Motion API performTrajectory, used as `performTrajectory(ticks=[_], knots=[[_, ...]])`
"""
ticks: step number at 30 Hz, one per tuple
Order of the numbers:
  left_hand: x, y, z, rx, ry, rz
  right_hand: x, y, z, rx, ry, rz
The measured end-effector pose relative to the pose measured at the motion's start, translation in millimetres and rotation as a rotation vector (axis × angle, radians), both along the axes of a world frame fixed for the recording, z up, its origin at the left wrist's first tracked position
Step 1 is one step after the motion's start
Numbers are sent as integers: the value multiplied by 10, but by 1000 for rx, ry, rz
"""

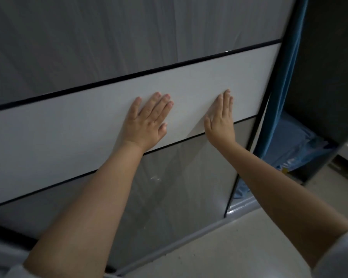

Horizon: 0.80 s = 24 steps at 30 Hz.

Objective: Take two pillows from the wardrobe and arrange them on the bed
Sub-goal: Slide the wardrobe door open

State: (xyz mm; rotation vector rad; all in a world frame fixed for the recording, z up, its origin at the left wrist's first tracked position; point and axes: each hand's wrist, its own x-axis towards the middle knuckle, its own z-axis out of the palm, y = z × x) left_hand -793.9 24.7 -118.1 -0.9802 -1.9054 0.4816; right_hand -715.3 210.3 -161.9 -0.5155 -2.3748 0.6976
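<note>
Nearest the camera, two bare forearms reach forward and up, with the edge of a pale sleeve (342, 255) at the lower right. Under them lies a light floor (219, 251), and a grey bottom track (169, 249) runs along the foot of the wardrobe door (68, 137).

Further on, both hands lie flat against the door's white middle band (189, 81). The left hand (147, 121) rests palm-down, fingers spread a little and pointing up and slightly right. The right hand (221, 121) sits near it on the right, fingers held together and pointing up, its heel at the dark strip where the white band meets the glossy grey lower panel (169, 177). Neither hand closes on anything; both are open and pressed on the surface.

The door's bands run lengthwise from lower left to upper right in the tilted view, with a darker wood-grain panel (109, 37) above the white one.

Beyond the door's right edge the wardrobe interior shows through a gap: a blue fabric (279, 87) hanging down and crumpled blue plastic-wrapped bedding (293, 145) on a shelf. I cannot tell whether the pillows are among it.
</note>
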Motion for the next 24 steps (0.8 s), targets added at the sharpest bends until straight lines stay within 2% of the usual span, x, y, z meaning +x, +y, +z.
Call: performTrajectory(ticks=[6,10,12,16,20,24], knots=[[22,-297,-5,42,-92,102,31,-277,10,50,-142,40],[62,-268,-77,121,-438,106,176,-259,1,148,-234,143],[164,-197,-77,163,-457,130,235,-176,33,176,-257,192],[500,193,-122,130,-343,-64,412,11,144,129,-141,283],[751,814,-325,128,-516,-321,800,537,81,78,13,80],[911,1587,-601,65,-630,-391,1451,1311,-105,99,-112,-155]])
